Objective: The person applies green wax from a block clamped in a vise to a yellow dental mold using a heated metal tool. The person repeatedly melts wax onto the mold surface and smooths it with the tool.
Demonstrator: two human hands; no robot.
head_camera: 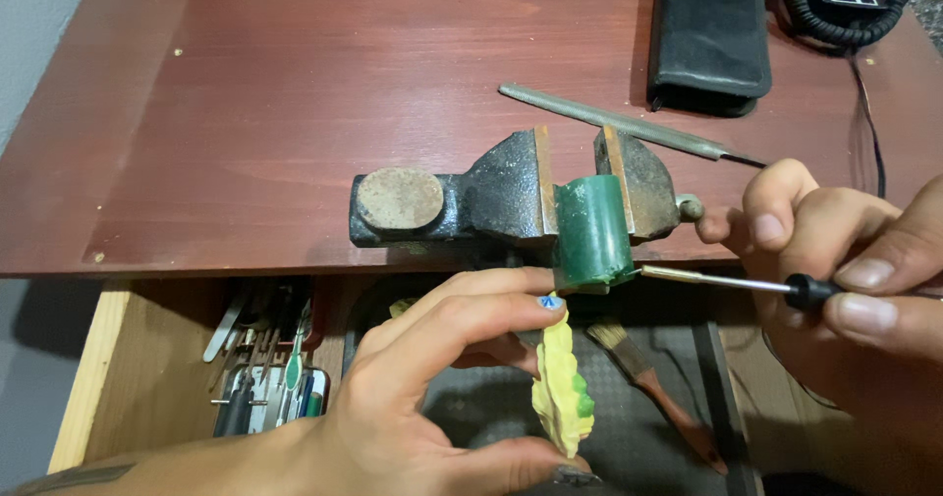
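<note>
Tool shaft [717, 280] pinched in the right hand [845, 290] lies horizontal, tip touching the lower right edge of the green cylinder [590, 231] clamped in the vise [491, 201], while the left hand [432, 378] pinches a yellow leaf-shaped piece [562, 388] just below.

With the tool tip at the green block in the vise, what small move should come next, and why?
Probably press the tool tip a little further along the lower edge of the green block. The right hand holds it level with its tip at that edge, the vise clamps the block, and the left hand holds a yellow leaf piece just below.
</note>
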